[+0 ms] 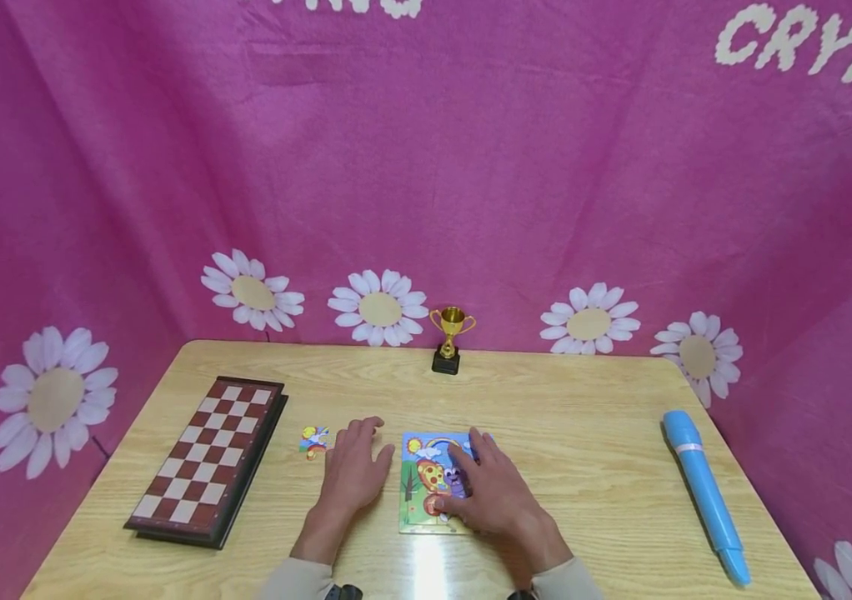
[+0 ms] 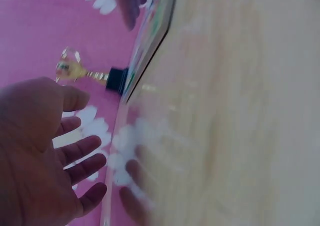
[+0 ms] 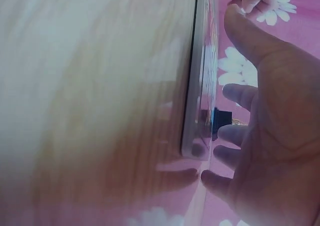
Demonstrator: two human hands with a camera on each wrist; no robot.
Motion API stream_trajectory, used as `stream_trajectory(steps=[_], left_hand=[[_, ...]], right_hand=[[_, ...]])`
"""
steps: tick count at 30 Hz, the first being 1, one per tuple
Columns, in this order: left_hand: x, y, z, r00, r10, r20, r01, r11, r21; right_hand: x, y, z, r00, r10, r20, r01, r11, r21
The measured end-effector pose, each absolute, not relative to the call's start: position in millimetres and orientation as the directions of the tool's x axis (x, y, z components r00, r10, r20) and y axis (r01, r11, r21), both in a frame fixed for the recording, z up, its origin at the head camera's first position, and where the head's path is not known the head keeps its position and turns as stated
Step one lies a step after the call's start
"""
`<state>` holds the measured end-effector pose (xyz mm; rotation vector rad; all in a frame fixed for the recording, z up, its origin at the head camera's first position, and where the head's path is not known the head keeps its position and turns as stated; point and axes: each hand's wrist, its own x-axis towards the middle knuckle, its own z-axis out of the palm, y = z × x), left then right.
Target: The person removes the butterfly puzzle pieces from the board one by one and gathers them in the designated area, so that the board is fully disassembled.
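A colourful jigsaw puzzle [image 1: 432, 475] with a sun, a rainbow and a cartoon insect lies flat on the wooden table. My right hand [image 1: 501, 492] is spread over its right half, the fingers at the upper right and the thumb near the lower middle; it hides that side. In the right wrist view, the fingers of this hand [image 3: 280, 131] stand apart along the board's edge [image 3: 192, 96]. Left of the board, my left hand [image 1: 351, 471] is low over the table, fingers loosely extended and holding nothing. Just beyond its fingers lie a few loose puzzle pieces [image 1: 313, 442], partly overlapped by the hand.
A folded checkered chessboard [image 1: 208, 458] lies at the left of the table. A small gold trophy cup [image 1: 450, 337] on a black base stands at the back edge. Toward the right edge lies a large blue marker-shaped object [image 1: 707, 492]. A pink flowered curtain [image 1: 426, 183] hangs behind.
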<state>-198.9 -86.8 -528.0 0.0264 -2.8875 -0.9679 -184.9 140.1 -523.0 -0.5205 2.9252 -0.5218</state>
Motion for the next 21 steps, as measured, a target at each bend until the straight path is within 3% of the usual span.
stream_trajectory(steps=[9,21], left_hand=[[-193.4,-60.6,-531.6,-0.993,0.093,0.075,0.119,0.811,0.573],[-193.4,-44.2,-538.4,-0.992,0.115,0.056,0.126,0.813,0.568]], right_hand=[[-184.3,146.6,-520.2,-0.949,-0.302,-0.087,-0.253,0.898,-0.36],[-182.9,153.3,-524.3,-0.945,-0.317,-0.075,-0.276,0.901,-0.333]])
